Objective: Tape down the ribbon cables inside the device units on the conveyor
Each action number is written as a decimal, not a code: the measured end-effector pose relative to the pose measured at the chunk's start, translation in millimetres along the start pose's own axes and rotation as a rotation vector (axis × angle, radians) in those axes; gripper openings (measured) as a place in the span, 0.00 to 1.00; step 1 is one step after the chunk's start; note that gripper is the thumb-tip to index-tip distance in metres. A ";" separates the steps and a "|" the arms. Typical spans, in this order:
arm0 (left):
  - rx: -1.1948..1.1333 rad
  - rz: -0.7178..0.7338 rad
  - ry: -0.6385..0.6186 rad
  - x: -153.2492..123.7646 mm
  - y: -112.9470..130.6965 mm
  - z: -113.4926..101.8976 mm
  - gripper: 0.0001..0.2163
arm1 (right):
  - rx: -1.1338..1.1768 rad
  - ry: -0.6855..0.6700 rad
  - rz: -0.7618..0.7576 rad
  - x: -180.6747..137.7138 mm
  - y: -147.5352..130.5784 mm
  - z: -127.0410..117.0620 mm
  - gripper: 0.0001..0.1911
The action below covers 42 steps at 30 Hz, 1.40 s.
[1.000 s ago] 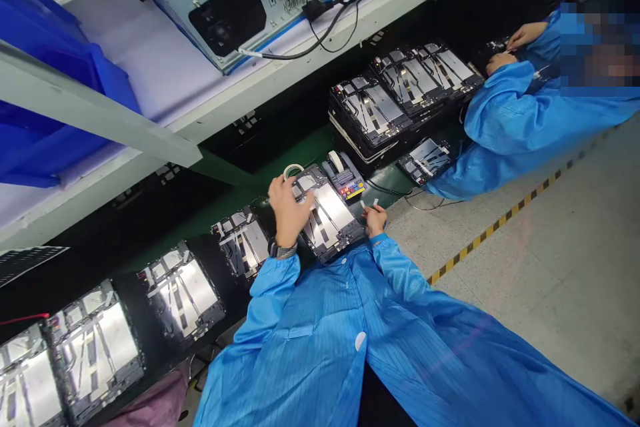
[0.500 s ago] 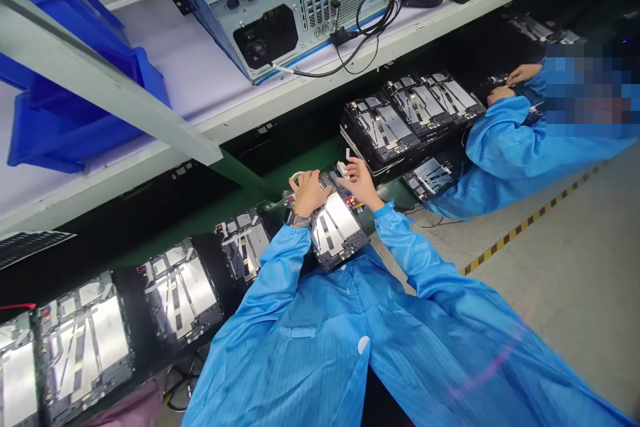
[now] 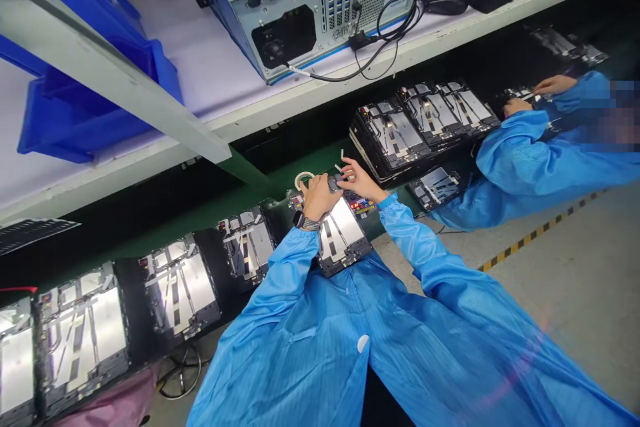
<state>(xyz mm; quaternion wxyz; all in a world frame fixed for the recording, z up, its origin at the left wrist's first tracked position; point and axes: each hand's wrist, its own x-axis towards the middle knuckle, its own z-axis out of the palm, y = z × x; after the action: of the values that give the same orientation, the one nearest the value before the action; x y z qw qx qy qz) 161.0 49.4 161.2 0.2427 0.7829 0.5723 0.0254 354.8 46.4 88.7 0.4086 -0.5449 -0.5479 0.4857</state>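
An opened flat electronic device [image 3: 341,230], with a silvery inner plate and dark strips, rests at the bench edge in front of me. Across its upper part lies my left hand [image 3: 320,197], palm down, thumb apart from the fingers and a watch on the wrist. My right hand [image 3: 361,181] is at the upper right corner with finger and thumb pinched. A small white strip [image 3: 343,155] sticks up at its fingertips; their exact grip is partly hidden. Just behind my left hand is a white ring [image 3: 304,179], like a tape roll. Small red and yellow parts [image 3: 363,204] show under my right wrist.
Several similar opened devices [image 3: 183,287] line the bench to the left. More are stacked [image 3: 390,137] to the right, near one lying alone [image 3: 435,187]. A co-worker's sleeve [image 3: 515,143] is beyond. Overhead, a shelf [image 3: 220,123] holds a computer case [image 3: 285,33] and blue bins [image 3: 110,100].
The view has shifted slightly. My right fingers have drawn closer to the device's upper corner, and the white piece beside them has turned. The white ring shows more. The co-worker's hands have moved a little.
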 end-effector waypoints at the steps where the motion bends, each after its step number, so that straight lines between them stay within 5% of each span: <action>1: -0.004 -0.005 -0.026 1.3 -1.4 -0.6 0.31 | -0.001 -0.012 -0.005 0.8 0.2 1.2 0.50; 15: -0.123 -0.003 -0.312 36.6 -36.1 -25.0 0.35 | -0.384 -0.297 -0.113 26.8 -25.0 -12.9 0.58; 24: -0.139 0.022 -0.332 41.0 -42.2 -24.9 0.34 | -0.446 -0.365 -0.136 22.7 -47.4 -8.3 0.56; 33: -0.176 -0.008 -0.406 46.1 -38.4 -34.6 0.33 | -0.245 -0.238 -0.132 26.6 -63.9 -24.9 0.47; 38: -0.165 0.041 -0.387 49.6 -45.1 -31.4 0.33 | -0.269 -0.520 -0.010 26.1 -65.9 -19.0 0.47; 42: -0.170 0.059 -0.372 48.9 -48.0 -28.6 0.32 | -0.459 -0.561 -0.025 29.4 -71.8 -4.4 0.48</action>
<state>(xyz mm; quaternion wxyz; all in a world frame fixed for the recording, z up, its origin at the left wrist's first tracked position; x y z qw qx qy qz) 126.2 114.7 155.1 0.4088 0.7671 0.4901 -0.0643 342.6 80.7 157.4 0.1153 -0.4613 -0.7401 0.4756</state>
